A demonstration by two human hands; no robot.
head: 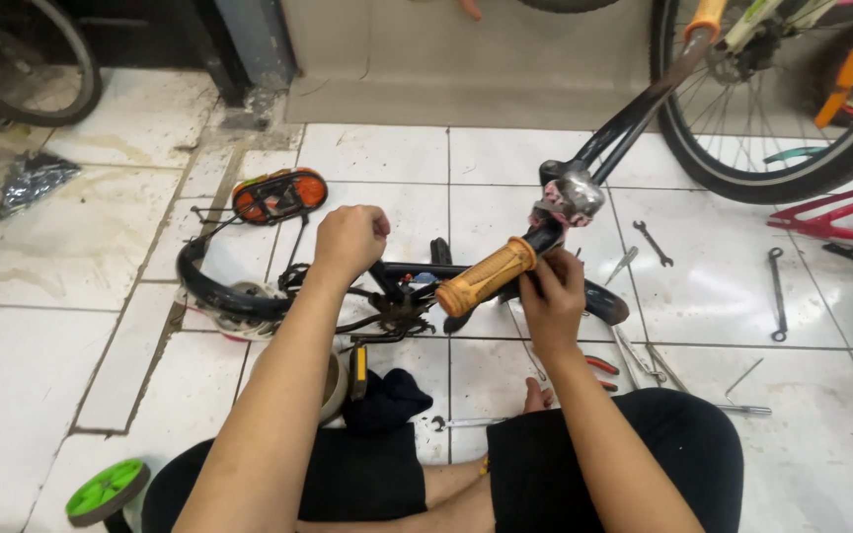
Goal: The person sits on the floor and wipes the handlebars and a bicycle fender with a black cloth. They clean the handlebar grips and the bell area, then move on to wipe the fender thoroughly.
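Note:
A small black bicycle (397, 286) lies on its side on the white tiled floor in front of my crossed legs. My left hand (349, 240) is a closed fist pressed on the black frame near the crank. My right hand (553, 296) grips the black handlebar just beside the orange rubber grip (484, 277). The handlebar runs up and right past a chrome stem clamp (573, 195) to a second orange grip (707, 17). What my left fist holds is hidden.
An orange and black saddle (278, 194) lies behind the frame. Wrenches (653, 242) (777, 293), pliers (599, 367) and thin tools lie on the tiles at right. A large bicycle wheel (772, 148) stands at upper right, a red frame (841, 217) beside it, a green training wheel (106, 491) at lower left.

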